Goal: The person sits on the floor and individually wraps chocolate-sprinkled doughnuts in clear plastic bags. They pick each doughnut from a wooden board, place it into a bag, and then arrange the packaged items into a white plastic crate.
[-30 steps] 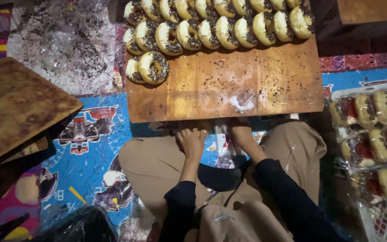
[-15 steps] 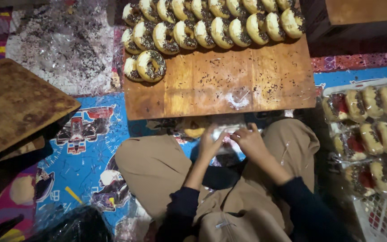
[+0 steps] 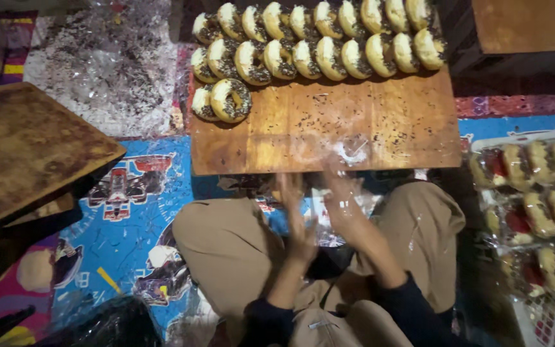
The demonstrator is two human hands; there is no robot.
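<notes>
I sit cross-legged in tan trousers behind a low wooden board [image 3: 329,138]. Both hands are raised side by side over my lap, blurred by motion. My left hand [image 3: 300,222] stands upright with its fingers stretched out, palm toward the other hand. My right hand [image 3: 345,205] is wrapped in a thin clear plastic bag [image 3: 354,193] that shines over its fingers. Another crumpled piece of clear plastic [image 3: 353,151] lies on the board's near edge. Rows of doughnuts with chocolate sprinkles [image 3: 316,38] fill the board's far side.
Packed doughnuts in clear bags [image 3: 541,193] fill a white basket at the right. A worn wooden board [image 3: 27,148] lies at the left, above a printed blue mat [image 3: 130,212]. Sprinkle-strewn plastic sheet [image 3: 97,71] sits at the back left, and a black bag [image 3: 97,321] near my left knee.
My hands have lifted from the board's near edge to above my lap and come together, now upright, with clear plastic on the right one. The view has shifted slightly.
</notes>
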